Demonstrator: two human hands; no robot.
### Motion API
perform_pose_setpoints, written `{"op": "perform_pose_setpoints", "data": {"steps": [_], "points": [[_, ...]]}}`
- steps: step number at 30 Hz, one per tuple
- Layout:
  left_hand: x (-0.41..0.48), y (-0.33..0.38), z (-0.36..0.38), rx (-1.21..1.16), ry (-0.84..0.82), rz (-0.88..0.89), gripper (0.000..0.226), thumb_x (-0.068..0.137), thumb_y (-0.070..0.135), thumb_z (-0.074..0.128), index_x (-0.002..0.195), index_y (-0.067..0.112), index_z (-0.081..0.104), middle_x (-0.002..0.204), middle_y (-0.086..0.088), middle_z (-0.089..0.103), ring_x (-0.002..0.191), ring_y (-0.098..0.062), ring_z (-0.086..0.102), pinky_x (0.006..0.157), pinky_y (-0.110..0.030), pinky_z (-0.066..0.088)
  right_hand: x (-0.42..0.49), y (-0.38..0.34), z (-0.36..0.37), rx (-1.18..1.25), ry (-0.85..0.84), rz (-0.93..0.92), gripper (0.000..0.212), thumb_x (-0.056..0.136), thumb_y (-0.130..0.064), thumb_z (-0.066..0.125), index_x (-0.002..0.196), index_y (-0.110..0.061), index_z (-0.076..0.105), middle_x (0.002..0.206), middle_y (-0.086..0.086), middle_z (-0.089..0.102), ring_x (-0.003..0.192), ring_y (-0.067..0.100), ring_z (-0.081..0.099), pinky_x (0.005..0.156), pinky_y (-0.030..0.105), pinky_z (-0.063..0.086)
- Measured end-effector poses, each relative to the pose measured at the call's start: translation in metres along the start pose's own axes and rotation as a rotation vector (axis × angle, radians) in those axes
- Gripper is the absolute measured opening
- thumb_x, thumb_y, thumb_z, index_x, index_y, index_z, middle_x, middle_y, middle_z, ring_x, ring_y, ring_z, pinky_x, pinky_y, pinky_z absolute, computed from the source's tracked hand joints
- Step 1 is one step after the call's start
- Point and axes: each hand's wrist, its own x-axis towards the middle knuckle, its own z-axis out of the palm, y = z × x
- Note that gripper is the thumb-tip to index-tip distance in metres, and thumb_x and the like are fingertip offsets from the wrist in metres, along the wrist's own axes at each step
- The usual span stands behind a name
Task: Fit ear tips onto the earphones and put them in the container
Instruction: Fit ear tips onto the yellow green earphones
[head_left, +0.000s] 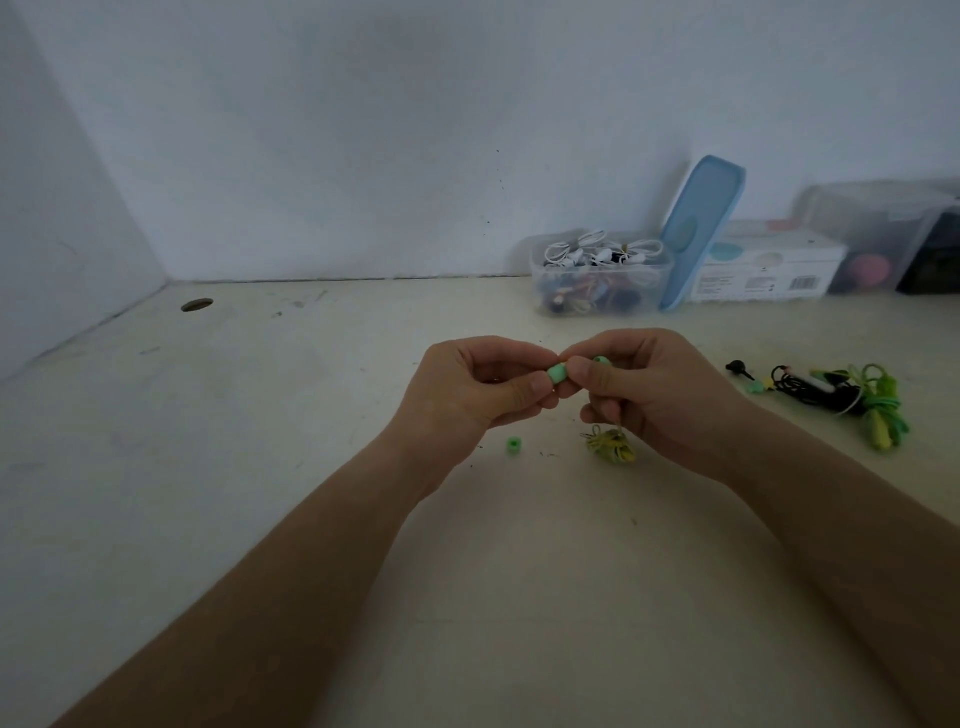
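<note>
**Soft green tip pinched against the earphone**

The left hand (483, 384) pinches a soft, rounded mint-green tip (558, 373) between thumb and fingers, held above the counter (260, 467). The right hand (654, 389) meets it fingertip to fingertip, its fingers curled round an earphone (601, 360) whose green end shows above the thumb. A thin cord drops from that hand to a small yellow-green coil (613, 446), low at the counter. A second tip (514, 446), a small green ring, lies loose below the left hand.

The counter is pale, matte and scuffed, with a round hole (197, 305) near its far left corner. Open counter stretches left of the hands to the side wall.

The container (597, 280), a clear plastic tub with rounded corners, stands by the back wall at far right, holding coiled white and dark earphones. Its smooth blue lid (701, 228) leans upright beside it, next to a white carton (763, 265). A black-and-green tangle (852, 397) lies well right of the hands.
</note>
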Motion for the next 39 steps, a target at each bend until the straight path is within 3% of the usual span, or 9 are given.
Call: {"op": "perform_pose_setpoints", "data": {"steps": [10,14,16,20,24,29,34,37,39], "points": [[0.001,0.0,0.005,0.269,0.007,0.113,0.019,0.089,0.018,0.072,0.108,0.019,0.068,0.093,0.001,0.075,0.083,-0.013,0.071,0.07,-0.025,0.057,0.0,-0.002,0.0,0.128,0.055,0.045,0.022,0.077,-0.015,0.067,0.096,-0.003,0.07,0.077,0.012,0.07,0.046,0.01,0.05,0.063,0.027,0.055],[0.001,-0.008,0.014,0.578,-0.099,0.101,0.064,0.059,0.049,0.086,0.115,0.032,0.06,0.099,0.015,0.072,0.092,-0.004,0.066,0.079,-0.024,0.054,-0.002,-0.005,0.002,0.251,0.078,0.005,0.014,0.08,-0.013,0.065,0.09,-0.005,0.071,0.077,0.01,0.07,0.048,0.01,0.052,0.064,0.027,0.056],[0.0,-0.011,0.024,0.693,-0.133,0.089,0.064,0.059,0.045,0.088,0.114,0.034,0.058,0.097,0.017,0.069,0.088,-0.001,0.063,0.08,-0.027,0.054,-0.002,-0.006,0.007,0.326,0.082,-0.024,0.016,0.08,-0.013,0.065,0.092,-0.003,0.07,0.078,0.011,0.07,0.049,0.009,0.053,0.064,0.026,0.056],[0.002,-0.01,0.032,0.785,-0.092,0.163,0.039,0.07,0.033,0.084,0.1,0.027,0.06,0.083,0.013,0.066,0.075,-0.005,0.062,0.07,-0.022,0.051,-0.002,-0.007,0.018,0.379,0.123,-0.061,0.023,0.081,-0.012,0.064,0.1,0.001,0.067,0.079,0.012,0.071,0.051,0.01,0.055,0.063,0.023,0.056],[0.006,-0.006,0.024,0.757,-0.052,0.159,0.037,0.071,0.038,0.084,0.101,0.028,0.066,0.084,0.011,0.07,0.075,-0.004,0.064,0.072,-0.023,0.053,-0.002,-0.01,0.014,0.289,0.266,-0.103,0.011,0.09,-0.008,0.063,0.095,-0.006,0.072,0.086,0.014,0.074,0.064,0.016,0.068,0.066,0.027,0.058],[0.019,0.003,0.019,0.586,0.094,0.119,0.034,0.071,0.037,0.085,0.092,0.028,0.06,0.077,0.009,0.072,0.068,-0.003,0.066,0.061,-0.015,0.049,0.007,-0.017,0.004,0.131,0.438,-0.019,0.013,0.094,-0.014,0.064,0.103,-0.007,0.071,0.089,0.008,0.077,0.079,0.022,0.074,0.072,0.032,0.06],[0.054,0.024,0.019,0.6,0.108,0.19,0.029,0.074,0.032,0.084,0.096,0.028,0.065,0.085,0.008,0.071,0.071,-0.006,0.066,0.063,-0.024,0.053,0.029,-0.031,-0.003,-0.082,0.511,0.015,0.007,0.094,-0.023,0.067,0.095,-0.016,0.069,0.077,0.002,0.075,0.057,0.013,0.067,0.051,0.026,0.053],[0.09,0.028,0.018,0.644,0.106,0.22,0.029,0.074,0.027,0.084,0.099,0.028,0.07,0.09,0.014,0.066,0.075,-0.002,0.061,0.068,-0.024,0.051,0.056,-0.04,-0.019,-0.125,0.537,-0.021,0.008,0.095,-0.018,0.065,0.096,-0.009,0.066,0.072,0.006,0.069,0.052,0.012,0.059,0.049,0.026,0.05],[0.117,0.03,0.018,0.708,0.112,0.254,0.032,0.072,0.024,0.086,0.102,0.023,0.074,0.087,0.014,0.061,0.077,-0.002,0.055,0.075,-0.015,0.046,0.079,-0.044,-0.034,-0.11,0.561,-0.022,0.006,0.094,-0.011,0.065,0.095,-0.005,0.064,0.065,0.006,0.065,0.049,0.011,0.057,0.048,0.024,0.05]]}}
